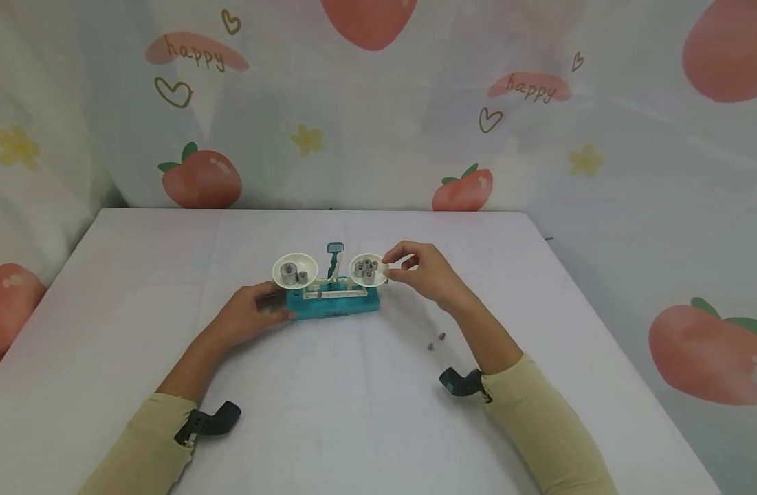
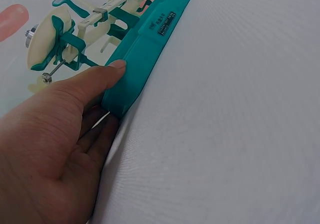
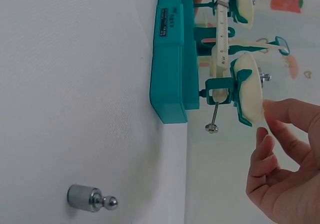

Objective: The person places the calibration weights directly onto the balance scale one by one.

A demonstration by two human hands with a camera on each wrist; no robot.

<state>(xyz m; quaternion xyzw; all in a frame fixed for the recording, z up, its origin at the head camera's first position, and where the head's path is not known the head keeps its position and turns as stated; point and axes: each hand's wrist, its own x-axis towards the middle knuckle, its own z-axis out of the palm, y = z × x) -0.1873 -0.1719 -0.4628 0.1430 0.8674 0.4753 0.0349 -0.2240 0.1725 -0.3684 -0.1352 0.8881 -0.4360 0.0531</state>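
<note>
While left hand is pressed flat-fingered on scale base, right pan rim is pinched by right hand (nearer); beam runs left-right.

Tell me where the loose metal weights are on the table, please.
In the head view, two small loose weights lie on the white table, right of the teal balance scale, beside the right forearm.
</note>
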